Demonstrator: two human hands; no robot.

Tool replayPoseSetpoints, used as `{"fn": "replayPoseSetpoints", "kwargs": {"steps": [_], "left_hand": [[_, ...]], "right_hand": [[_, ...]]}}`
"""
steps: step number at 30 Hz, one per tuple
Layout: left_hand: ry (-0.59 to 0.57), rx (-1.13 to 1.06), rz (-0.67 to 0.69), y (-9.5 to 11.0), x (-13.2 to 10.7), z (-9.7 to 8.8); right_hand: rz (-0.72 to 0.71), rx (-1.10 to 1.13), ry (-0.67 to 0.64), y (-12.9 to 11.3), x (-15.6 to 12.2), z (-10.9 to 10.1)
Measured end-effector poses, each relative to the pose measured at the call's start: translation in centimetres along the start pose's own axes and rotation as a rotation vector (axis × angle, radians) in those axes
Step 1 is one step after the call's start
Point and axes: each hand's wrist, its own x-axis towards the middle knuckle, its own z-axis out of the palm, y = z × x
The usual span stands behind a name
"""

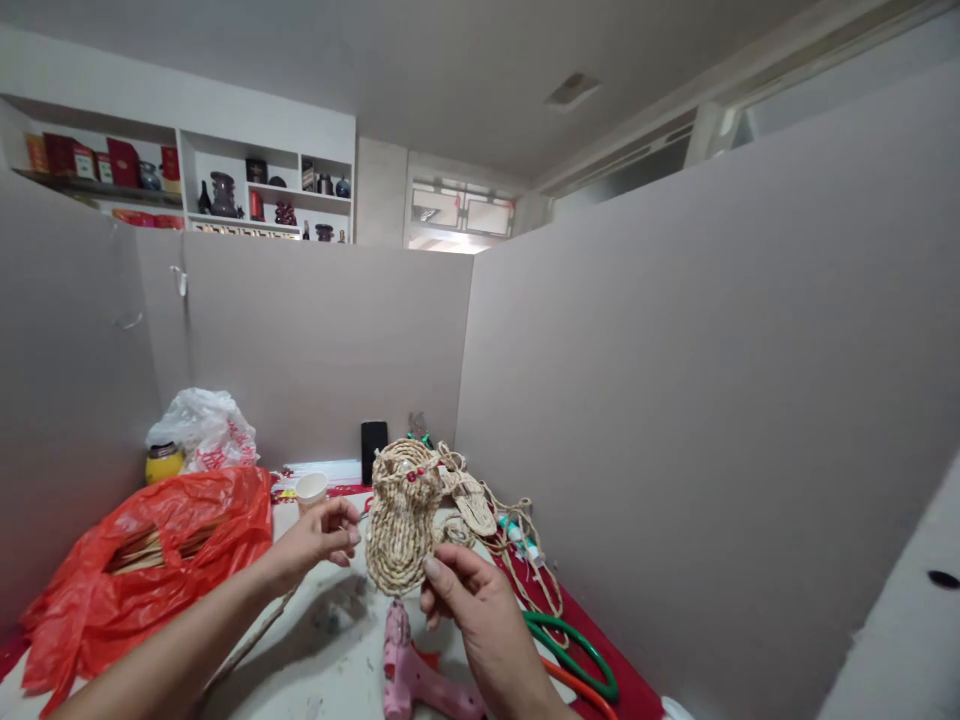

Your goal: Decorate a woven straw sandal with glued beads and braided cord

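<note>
A small woven straw sandal (403,515) with red beads near its top is held upright above the table. My right hand (469,605) pinches its lower edge between thumb and fingers. My left hand (321,538) hovers just to its left, fingers curled and close to the sandal's side; whether they touch it I cannot tell. Behind the sandal lies a second straw sandal (471,500) with loose straw cord (525,560) trailing to the right.
A pink glue gun (409,670) lies on the white table (315,650) below my hands. A red plastic bag (150,570) sits left, a white bag (206,428) and paper cup (311,488) behind. Green and orange rings (574,655) lie right. Grey partitions enclose the desk.
</note>
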Motion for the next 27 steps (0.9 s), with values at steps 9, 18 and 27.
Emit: {"fn": "replayPoseSetpoints", "kwargs": {"steps": [9, 18, 27], "left_hand": [[0.029, -0.186, 0.048, 1.3, -1.8, 7.4], [-0.027, -0.190, 0.010, 1.1, -1.2, 7.5], [-0.043, -0.159, 0.012, -0.1, -0.5, 8.2]], "right_hand": [[-0.049, -0.115, -0.127, -0.8, 0.0, 0.5], [-0.131, -0.038, -0.084, -2.0, 3.0, -1.4], [-0.113, -0.122, -0.113, 0.0, 3.6, -1.3]]}}
